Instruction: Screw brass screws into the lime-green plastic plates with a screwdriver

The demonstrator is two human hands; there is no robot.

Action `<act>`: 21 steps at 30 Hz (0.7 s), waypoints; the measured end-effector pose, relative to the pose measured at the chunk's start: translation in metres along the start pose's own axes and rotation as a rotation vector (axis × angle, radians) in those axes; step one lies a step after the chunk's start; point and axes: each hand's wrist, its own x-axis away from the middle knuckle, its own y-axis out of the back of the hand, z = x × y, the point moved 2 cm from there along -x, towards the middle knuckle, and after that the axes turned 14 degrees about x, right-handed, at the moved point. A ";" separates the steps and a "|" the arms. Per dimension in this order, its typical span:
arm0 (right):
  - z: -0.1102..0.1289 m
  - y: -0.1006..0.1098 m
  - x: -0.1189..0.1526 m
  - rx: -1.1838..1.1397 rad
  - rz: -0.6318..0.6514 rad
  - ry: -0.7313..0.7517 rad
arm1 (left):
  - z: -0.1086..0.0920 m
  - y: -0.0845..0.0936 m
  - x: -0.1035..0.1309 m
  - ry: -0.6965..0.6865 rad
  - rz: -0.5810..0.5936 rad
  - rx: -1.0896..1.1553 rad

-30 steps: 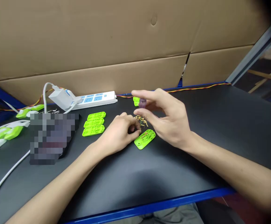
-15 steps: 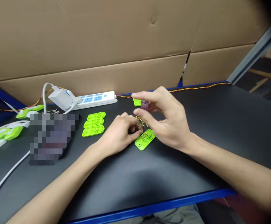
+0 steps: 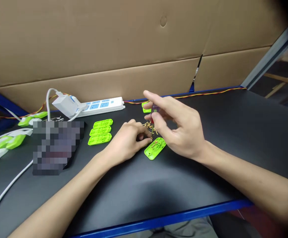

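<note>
My right hand holds a small screwdriver by its purple handle, thumb on one side and the index finger stretched out beyond it. The thin shaft points down to the fingertips of my left hand. There, thumb and forefinger pinch a tiny brass-coloured piece at the screwdriver's tip; its exact shape is too small to make out. Just in front lies a bright green plastic half-shell with brass parts inside. Behind the fingers is a loose pile of small brass pieces, partly hidden.
Three green half-shells lie in a row to the left. Another green piece sits behind my right hand. A white power strip with a plugged-in adapter stands by the cardboard wall. At left are a pixelated dark object, green-white pieces and white cables.
My right hand has turned on the screwdriver, its index finger now lifted and straighter, and more of the shaft shows. The left hand keeps its pinch in nearly the same place.
</note>
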 end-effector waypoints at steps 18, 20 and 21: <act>0.000 0.000 0.002 0.024 -0.019 0.000 | 0.013 0.023 0.002 -0.023 0.053 -0.239; 0.000 0.001 0.001 0.023 -0.014 0.002 | 0.013 0.021 0.002 -0.022 0.052 -0.261; 0.001 0.001 0.001 0.024 -0.011 0.006 | 0.014 0.021 0.002 -0.022 0.051 -0.268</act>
